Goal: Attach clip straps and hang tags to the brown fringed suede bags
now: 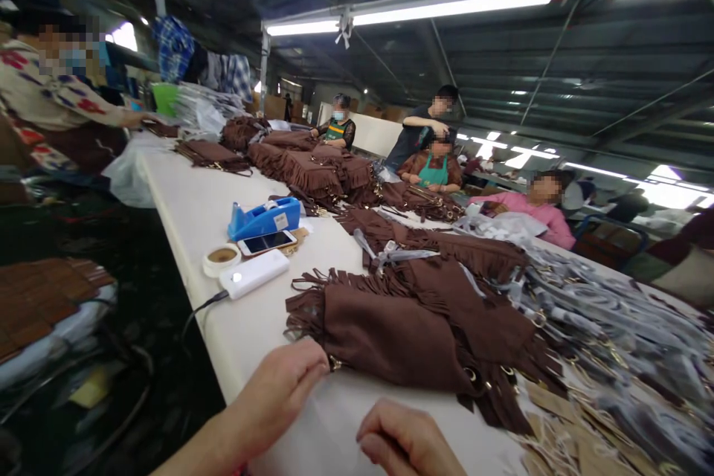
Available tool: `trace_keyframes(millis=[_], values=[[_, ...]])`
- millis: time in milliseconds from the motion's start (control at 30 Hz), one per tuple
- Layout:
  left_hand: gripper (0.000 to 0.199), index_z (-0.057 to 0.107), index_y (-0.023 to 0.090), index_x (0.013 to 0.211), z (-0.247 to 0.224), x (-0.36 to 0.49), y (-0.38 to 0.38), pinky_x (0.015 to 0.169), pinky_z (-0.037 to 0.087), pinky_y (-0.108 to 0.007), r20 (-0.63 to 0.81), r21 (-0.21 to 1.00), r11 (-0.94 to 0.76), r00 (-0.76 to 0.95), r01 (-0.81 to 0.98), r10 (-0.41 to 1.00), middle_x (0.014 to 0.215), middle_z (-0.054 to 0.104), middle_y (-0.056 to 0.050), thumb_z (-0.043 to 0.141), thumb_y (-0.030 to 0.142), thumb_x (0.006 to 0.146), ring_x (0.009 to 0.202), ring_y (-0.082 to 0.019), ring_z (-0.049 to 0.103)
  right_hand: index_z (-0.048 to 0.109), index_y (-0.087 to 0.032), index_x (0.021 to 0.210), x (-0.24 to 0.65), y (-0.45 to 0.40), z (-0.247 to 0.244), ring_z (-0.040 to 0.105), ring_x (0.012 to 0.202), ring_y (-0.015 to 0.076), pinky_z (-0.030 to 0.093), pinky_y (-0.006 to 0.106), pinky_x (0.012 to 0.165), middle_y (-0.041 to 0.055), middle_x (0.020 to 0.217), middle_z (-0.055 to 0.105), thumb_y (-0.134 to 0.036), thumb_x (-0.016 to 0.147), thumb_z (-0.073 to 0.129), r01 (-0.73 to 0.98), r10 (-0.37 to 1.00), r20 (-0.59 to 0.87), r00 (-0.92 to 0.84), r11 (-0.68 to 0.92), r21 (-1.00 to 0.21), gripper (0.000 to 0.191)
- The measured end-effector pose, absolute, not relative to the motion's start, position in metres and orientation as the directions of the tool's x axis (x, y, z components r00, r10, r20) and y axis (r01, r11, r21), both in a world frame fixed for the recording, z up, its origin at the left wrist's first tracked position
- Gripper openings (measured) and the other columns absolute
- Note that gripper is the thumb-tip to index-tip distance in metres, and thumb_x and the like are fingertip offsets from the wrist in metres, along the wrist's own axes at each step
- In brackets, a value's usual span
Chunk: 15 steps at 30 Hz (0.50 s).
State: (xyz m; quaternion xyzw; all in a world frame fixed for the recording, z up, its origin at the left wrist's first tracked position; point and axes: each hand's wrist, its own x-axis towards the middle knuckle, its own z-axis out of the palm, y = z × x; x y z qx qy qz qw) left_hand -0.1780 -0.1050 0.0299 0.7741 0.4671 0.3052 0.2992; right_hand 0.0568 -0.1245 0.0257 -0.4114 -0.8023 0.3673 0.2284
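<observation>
Brown fringed bag (390,335) is lying on the table (190,216); left hand (279,394), fingers curled together, is touching its corner, right hand (401,439) curling loosely beside, holding nothing

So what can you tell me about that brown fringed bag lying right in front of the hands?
The brown fringed bag looks like soft suede. It lies flat on the white table, with cut fringe along its upper edge and small metal rings at its lower corner. The left hand touches its near corner; more such bags lie behind it.
</observation>
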Motion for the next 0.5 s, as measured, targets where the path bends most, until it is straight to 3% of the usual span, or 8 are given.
trace_keyframes(millis=[67,133,233,367,500], values=[[0.017,0.059,0.019,0.09,0.022,-0.191,-0.093,0.08,0.043,-0.031,0.242,0.669,-0.412,0.342,0.619,0.908,0.092,0.061,-0.004,0.042,0.016,0.091,0.089,-0.02,0.056,0.061,-0.021,0.075,0.046,-0.11,0.042,0.058,0.066,0.0127,0.044,0.021,0.064,-0.0004,0.07,0.063,-0.032,0.093,0.052,0.453,0.809,0.205,-0.551,0.497,-0.74,0.023],[0.029,0.058,0.021,0.104,0.013,-0.197,-0.083,0.088,0.043,-0.034,0.256,0.605,-0.453,0.379,0.655,0.889,0.104,0.059,-0.006,0.048,0.007,0.081,0.099,-0.022,0.053,0.059,-0.021,0.077,0.032,-0.096,0.052,0.062,0.079,0.014,0.047,0.022,0.073,0.003,0.085,0.068,-0.029,0.096,0.046,0.394,0.775,0.299,-0.557,0.563,-0.726,0.024],[0.042,0.06,0.023,0.109,0.004,-0.198,-0.071,0.09,0.043,-0.036,0.281,0.543,-0.509,0.427,0.667,0.859,0.106,0.056,-0.006,0.048,0.002,0.075,0.101,-0.023,0.051,0.058,-0.021,0.085,0.017,-0.077,0.048,0.064,0.095,0.0146,0.047,0.023,0.084,0.0054,0.111,0.068,-0.022,0.099,0.04,0.417,0.691,0.265,-0.673,0.65,-0.635,0.022],[0.03,0.066,0.021,0.093,0.005,-0.203,-0.049,0.081,0.045,-0.03,0.317,0.559,-0.563,0.47,0.609,0.823,0.097,0.056,-0.005,0.041,0.005,0.087,0.092,-0.019,0.055,0.057,-0.023,0.086,0.011,-0.068,0.026,0.067,0.081,0.0122,0.047,0.019,0.065,0.0003,0.117,0.068,-0.013,0.093,0.044,0.481,0.56,0.173,-0.81,0.804,-0.35,0.018],[0.028,0.064,0.019,0.082,0.02,-0.215,-0.016,0.076,0.044,-0.024,0.279,0.573,-0.607,0.565,0.551,0.777,0.091,0.06,-0.002,0.042,0.001,0.085,0.086,-0.015,0.058,0.057,-0.021,0.07,0.0,-0.073,0.01,0.061,0.052,0.012,0.03,0.027,0.039,0.0008,0.107,0.071,-0.015,0.082,0.063,0.44,0.426,0.192,-0.884,0.897,0.035,0.015]])
